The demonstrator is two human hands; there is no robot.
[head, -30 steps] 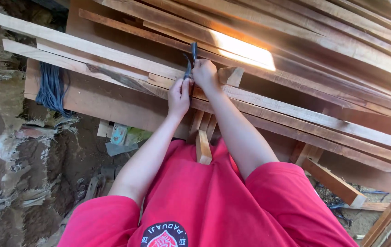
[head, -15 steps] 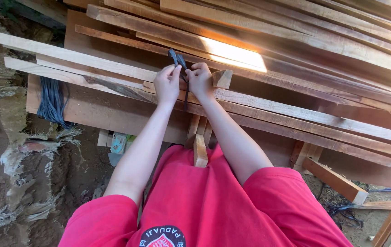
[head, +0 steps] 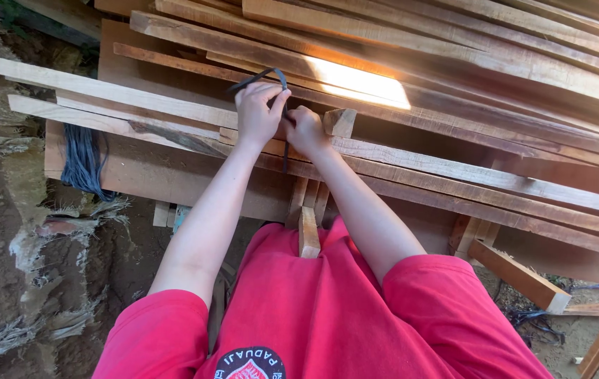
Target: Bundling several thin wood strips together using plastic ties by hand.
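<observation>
Head view: left hand [head: 257,116] is pinching a dark strap [head: 261,75] that arcs up over its knuckles, right above the stacked planks [head: 454,168]. Right hand [head: 305,131] sits just beside it, curled shut around the strap's lower run dropping past a small wood block [head: 339,121].
</observation>
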